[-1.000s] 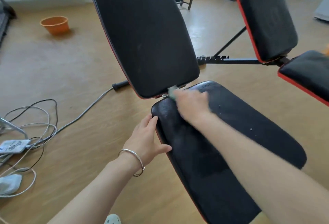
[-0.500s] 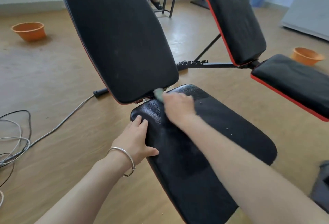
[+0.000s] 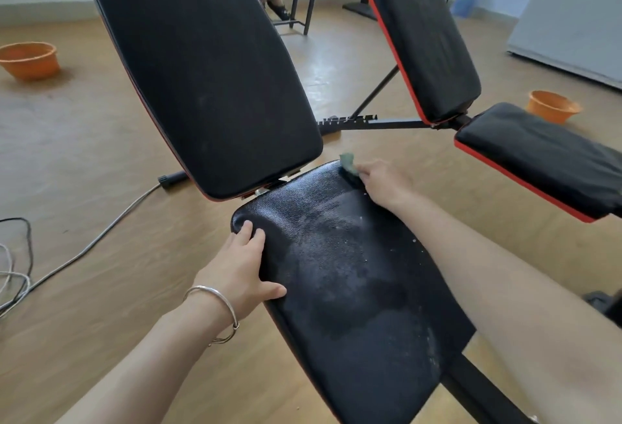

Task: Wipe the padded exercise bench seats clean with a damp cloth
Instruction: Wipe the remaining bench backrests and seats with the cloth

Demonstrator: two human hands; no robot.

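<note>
Green cloth [image 3: 348, 164], seemingly pinched by the right hand [image 3: 383, 184] at the far corner of the seat [image 3: 353, 289], could overshoot the edge and drop; left hand [image 3: 242, 268] presses flat.

no readable text, labels or numbers anywhere.

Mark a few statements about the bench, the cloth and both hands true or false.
1. The right hand holds a green cloth at the seat pad's far edge. True.
2. The left hand holds a second cloth. False: it holds nothing and rests on the seat pad's left edge.
3. One orange basin stands on the floor at the left, another at the right. True.
4. The seat pad is spotless. False: pale specks and smears show on it.
</note>
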